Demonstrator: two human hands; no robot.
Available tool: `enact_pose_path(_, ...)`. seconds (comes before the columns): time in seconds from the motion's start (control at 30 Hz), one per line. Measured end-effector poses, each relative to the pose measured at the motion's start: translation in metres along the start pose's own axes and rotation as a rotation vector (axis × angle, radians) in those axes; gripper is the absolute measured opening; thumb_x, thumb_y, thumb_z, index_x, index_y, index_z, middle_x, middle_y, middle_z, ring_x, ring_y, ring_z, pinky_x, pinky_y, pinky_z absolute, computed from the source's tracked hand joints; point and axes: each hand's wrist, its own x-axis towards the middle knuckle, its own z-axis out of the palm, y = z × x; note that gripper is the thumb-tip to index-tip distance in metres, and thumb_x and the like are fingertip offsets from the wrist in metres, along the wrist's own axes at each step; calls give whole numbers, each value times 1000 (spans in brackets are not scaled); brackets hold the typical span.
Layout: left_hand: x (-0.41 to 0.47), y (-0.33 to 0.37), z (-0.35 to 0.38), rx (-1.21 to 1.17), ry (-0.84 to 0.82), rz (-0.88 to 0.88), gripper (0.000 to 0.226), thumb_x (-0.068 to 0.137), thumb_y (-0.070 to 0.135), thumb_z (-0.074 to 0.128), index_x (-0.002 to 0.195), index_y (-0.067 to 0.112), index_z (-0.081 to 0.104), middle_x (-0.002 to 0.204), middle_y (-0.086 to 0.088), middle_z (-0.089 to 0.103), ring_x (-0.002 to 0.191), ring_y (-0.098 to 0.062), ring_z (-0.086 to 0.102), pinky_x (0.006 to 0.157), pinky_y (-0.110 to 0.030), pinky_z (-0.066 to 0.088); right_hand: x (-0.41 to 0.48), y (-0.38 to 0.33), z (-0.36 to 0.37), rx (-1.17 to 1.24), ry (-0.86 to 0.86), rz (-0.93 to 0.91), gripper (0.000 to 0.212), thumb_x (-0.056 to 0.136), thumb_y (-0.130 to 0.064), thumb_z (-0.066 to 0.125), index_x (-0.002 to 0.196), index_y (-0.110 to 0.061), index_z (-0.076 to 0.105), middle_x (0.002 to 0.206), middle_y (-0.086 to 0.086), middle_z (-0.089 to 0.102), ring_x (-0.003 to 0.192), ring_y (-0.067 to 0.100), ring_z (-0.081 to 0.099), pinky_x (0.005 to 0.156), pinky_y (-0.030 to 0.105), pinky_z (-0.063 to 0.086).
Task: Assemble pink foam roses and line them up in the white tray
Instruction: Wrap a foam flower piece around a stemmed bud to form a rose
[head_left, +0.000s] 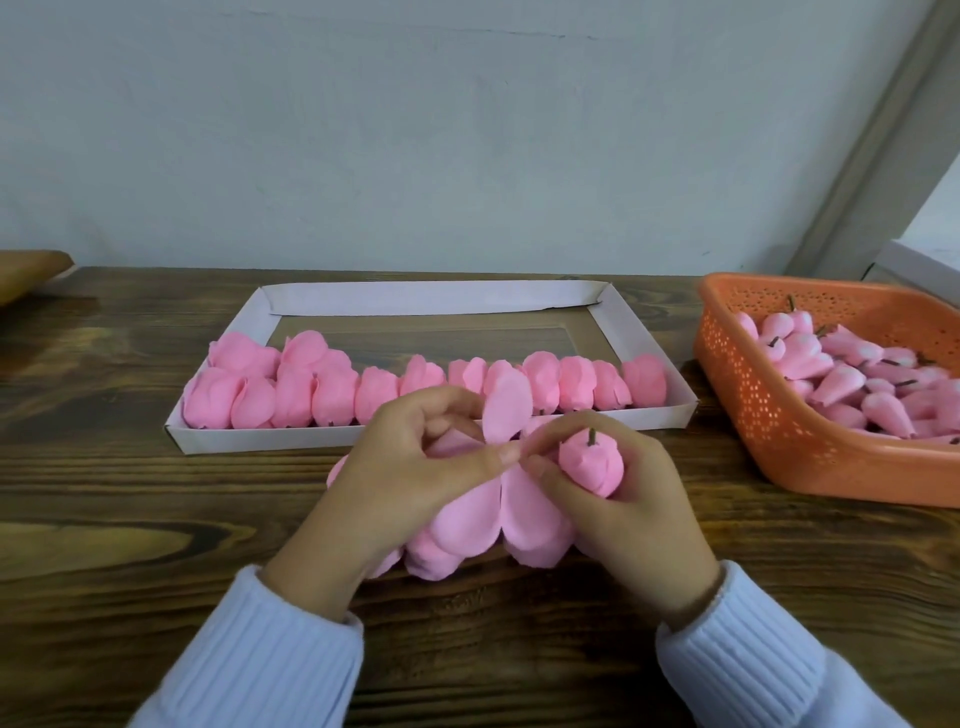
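Wooden table (156, 467), white tray (431, 299) at centre back, orange basket (753, 415) of loose buds (852, 384) at the right. A row of finished roses (332, 395) runs along the tray's near wall from end to end, with a few more behind it at the left; the back of the tray is bare.

Both hands are in front of the tray, just above the table. The left hand (410, 478) pinches the petal piece (519, 514) at its centre, thumb and forefinger together on the foam. Petals fan down toward the person and one stands up toward the tray. The right hand (639, 514) has its fingers curled round one bud (592, 465), and its fingertips also touch the petal centre.

Key relation: the bud sits just right of the pinched centre, almost touching it. Its long axis is near upright, with the dark stem (591, 439) poking up and away from the person, not toward the petals. The right hand carries the bud and the left is nearer the centre. Likely next: turn the bud so the stem meets the petal centre, though no hole is visible under the thumb. The rose is not yet assembled.
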Motion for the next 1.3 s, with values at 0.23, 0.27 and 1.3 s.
enact_pose_path(0.23,6,-11,-5,-271,145,-305,21,75,7,75,63,19,62,71,-7,62,69,-19,58,59,-26,48,1,1,0,-171,337,-116,9,75,-11,67,75,-20,64,90,-9,66,90,3,62,80,13,46)
enact_pose_path(0.27,7,-13,-4,-356,184,-331,21,82,6,70,67,15,60,73,-9,61,71,-18,59,58,-25,51,1,0,-1,-150,336,-128,7,77,-13,67,76,-18,63,82,-9,66,83,5,63,75,17,50)
enact_pose_path(1.3,-7,3,29,124,128,510,25,88,-3,52,95,13,70,95,13,71,97,-2,65,82,-10,46,-10,-11,7,248,-235,482,21,63,-19,66,47,-33,64,44,-9,53,37,2,48,41,14,40)
